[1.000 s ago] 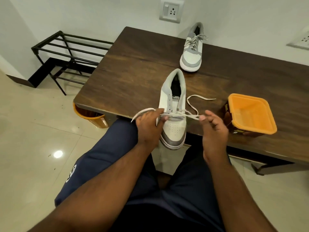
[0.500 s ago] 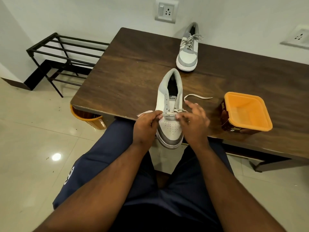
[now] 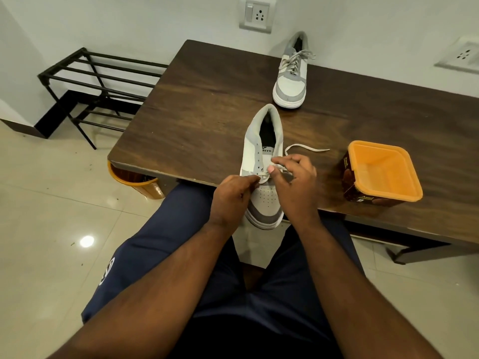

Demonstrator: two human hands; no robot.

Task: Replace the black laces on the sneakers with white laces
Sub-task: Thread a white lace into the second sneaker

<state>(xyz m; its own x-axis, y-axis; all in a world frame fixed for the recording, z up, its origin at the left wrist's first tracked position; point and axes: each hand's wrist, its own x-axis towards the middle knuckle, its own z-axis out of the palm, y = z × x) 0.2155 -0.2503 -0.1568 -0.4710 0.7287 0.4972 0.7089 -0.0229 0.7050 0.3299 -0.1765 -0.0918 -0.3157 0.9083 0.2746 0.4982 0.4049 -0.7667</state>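
Since a second ago, when the white lace (image 3: 305,148) was pulled out right, the right hand (image 3: 294,181) has been brought back, pinching it at the eyelets; the left hand (image 3: 232,196) pinches its other end (lower rows threaded) on the near sneaker (image 3: 264,161), frame centre.

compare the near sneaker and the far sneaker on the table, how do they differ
The far sneaker is laced to the top; the near sneaker has white lace only through its lowest holes. The far one stands alone by the wall; the near one overhangs the table edge, with both hands on its lace. Both are white and grey, toes toward the person.
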